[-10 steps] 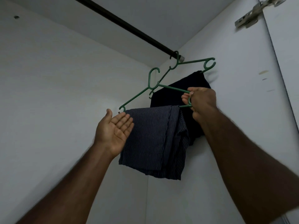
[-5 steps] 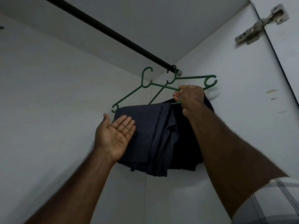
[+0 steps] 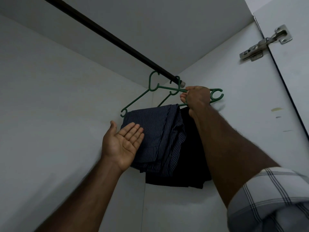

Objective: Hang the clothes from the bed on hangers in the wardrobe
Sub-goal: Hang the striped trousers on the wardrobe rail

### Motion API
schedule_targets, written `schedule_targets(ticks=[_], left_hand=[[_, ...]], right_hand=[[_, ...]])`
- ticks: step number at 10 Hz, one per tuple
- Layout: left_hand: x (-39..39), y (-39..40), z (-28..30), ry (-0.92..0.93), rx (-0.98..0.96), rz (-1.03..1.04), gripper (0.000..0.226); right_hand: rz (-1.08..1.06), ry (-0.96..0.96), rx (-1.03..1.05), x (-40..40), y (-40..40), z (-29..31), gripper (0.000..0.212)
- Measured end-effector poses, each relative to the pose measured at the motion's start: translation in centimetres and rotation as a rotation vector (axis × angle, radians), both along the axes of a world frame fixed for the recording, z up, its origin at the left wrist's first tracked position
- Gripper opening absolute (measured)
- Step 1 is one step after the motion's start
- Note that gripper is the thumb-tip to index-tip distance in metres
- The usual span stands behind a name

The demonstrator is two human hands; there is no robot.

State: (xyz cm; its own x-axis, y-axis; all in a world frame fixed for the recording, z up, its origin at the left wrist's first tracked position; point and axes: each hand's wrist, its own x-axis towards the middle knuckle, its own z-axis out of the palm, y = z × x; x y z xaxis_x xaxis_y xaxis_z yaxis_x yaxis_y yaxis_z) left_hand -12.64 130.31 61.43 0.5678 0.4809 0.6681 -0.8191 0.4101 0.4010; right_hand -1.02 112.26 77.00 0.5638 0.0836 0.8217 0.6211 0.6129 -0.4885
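Observation:
A dark rail (image 3: 107, 35) runs across the top of the white wardrobe. My right hand (image 3: 196, 97) grips the right end of a green hanger (image 3: 138, 97) that carries a folded navy pinstriped garment (image 3: 160, 134). The hook of this hanger is up beside the rail; I cannot tell whether it is over it. Behind it a second green hanger (image 3: 216, 96) hangs at the rail's end with a black garment (image 3: 189, 156). My left hand (image 3: 124, 143) is flat, palm up, against the left side of the striped garment.
The wardrobe's back wall (image 3: 50, 106) and right side wall (image 3: 234, 123) close in round the hangers. A metal door hinge (image 3: 265, 43) sits at the upper right on the open door edge. The rail to the left of the hangers is bare.
My right hand has raised the striped garment's hanger up to the rail's end, in front of the black garment. My left hand has stayed flat beside the cloth.

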Motion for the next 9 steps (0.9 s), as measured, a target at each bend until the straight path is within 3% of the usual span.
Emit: schedule_targets(ticks=[3, 5, 9], left_hand=[[-0.3, 0.1, 1.5, -0.018, -0.012, -0.016, 0.075], [-0.6, 0.2, 1.7, 0.000, -0.023, 0.012, 0.076], [-0.4, -1.1, 0.3, 0.012, -0.002, 0.018, 0.078]], right_hand=[[-0.096, -0.088, -0.007, -0.8, -0.2, 1.8, 0.047], [-0.009, 0.001, 0.086, -0.6, -1.3, 1.1, 0.035], [0.035, 0.041, 0.065, -1.4, -3.3, -0.9, 0.028]])
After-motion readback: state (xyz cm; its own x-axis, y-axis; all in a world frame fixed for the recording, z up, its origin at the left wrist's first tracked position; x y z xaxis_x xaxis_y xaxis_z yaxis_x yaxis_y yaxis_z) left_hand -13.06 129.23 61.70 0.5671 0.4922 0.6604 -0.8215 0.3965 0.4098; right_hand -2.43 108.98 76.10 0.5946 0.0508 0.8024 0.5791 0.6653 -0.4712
